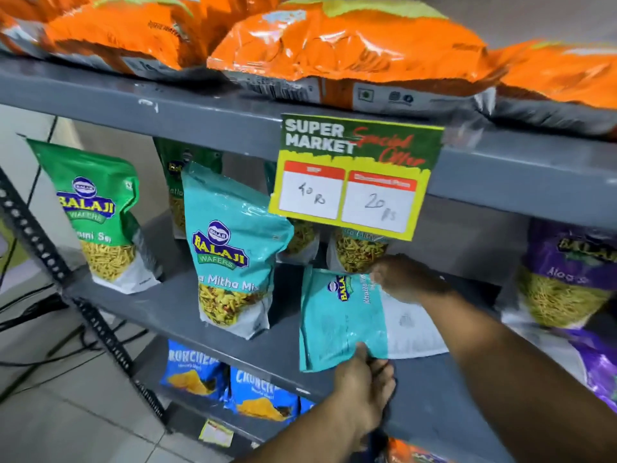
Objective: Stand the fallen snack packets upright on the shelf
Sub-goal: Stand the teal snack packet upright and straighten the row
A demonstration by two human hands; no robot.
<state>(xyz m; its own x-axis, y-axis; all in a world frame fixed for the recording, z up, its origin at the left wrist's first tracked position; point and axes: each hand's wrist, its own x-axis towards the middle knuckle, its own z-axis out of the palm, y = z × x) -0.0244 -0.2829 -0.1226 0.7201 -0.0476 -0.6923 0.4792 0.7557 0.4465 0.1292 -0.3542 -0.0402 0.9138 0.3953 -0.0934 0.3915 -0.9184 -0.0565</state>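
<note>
A teal snack packet [337, 315] lies flat on the grey middle shelf [160, 305], its top hanging over the front edge. My left hand [362, 379] pinches its lower edge with the thumb on top. My right hand [405, 279] grips its upper right side, near the white bottom end. To the left, another teal packet [230, 248] stands upright, and a green packet [100, 215] stands further left. More packets stand behind, partly hidden by the price sign.
A yellow-green price sign [357, 175] hangs from the upper shelf edge. Orange bags [350, 45] lie on the top shelf. Purple packets [567, 279] are at the right, one fallen [601, 369]. Blue chip packets [260, 392] fill the lower shelf. A perforated metal upright [43, 248] stands left.
</note>
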